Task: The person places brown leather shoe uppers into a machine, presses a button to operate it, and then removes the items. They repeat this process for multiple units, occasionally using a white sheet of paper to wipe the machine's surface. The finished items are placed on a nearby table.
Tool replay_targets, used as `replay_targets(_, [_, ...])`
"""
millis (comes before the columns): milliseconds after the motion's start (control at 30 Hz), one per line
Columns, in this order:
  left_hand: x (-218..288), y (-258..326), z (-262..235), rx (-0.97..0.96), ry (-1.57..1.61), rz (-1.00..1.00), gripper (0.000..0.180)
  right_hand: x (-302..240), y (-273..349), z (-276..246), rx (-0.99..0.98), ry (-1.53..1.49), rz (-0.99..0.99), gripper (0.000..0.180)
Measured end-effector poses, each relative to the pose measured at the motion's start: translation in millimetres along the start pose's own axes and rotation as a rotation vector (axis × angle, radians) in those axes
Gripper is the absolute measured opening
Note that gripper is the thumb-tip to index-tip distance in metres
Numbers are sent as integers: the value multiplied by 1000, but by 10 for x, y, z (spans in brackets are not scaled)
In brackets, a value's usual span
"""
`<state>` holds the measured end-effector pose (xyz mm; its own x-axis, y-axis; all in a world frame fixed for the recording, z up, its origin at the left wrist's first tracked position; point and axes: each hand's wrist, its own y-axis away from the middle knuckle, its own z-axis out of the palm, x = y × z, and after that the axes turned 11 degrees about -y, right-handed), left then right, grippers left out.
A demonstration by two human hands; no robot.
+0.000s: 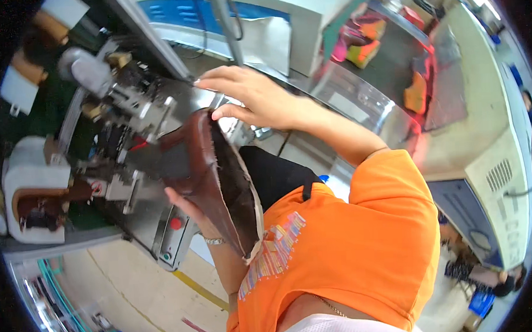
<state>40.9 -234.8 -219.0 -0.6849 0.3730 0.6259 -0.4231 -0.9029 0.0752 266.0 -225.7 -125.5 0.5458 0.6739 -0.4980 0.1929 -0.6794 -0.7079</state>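
Observation:
A brown leather shoe upper (210, 174) is held up in front of my orange shirt, its long open underside with a pale rough edge turned toward me. My left hand (191, 214), a bracelet at its wrist, grips the upper from the lower left side, with part of the hand hidden behind the leather. Up at the upper's far end is my right hand (254, 98). Its fingers are stretched out and apart, and the thumb is at the leather's edge. Just beyond the upper stands a machine with metal clamps (124, 187).
A control box with a red button (176, 223) sits below the clamps. At the left, a brown leather piece (39, 202) rests on a white machine part. Orange and yellow pieces (364, 43) lie on a machine bed at the upper right. A person (490, 278) is at the lower right.

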Motion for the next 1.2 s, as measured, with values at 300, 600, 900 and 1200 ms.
replay_targets(300, [-630,-230,407,115,-53,-283,57,-485,1228,-41,45,-1059,965,50])
replay_targets(600, [-1048,-68,-472,-147,-252,-898,51,345,2002,-1797,593,-77,1283,21])
replay_targets(900, [-545,-277,-900,103,-437,-631,37,1747,2792,-4490,1350,868,1453,102])
replay_targets(1200, [-506,78,-1593,378,-439,-526,19,1510,4515,-1573,111,500,1319,20])
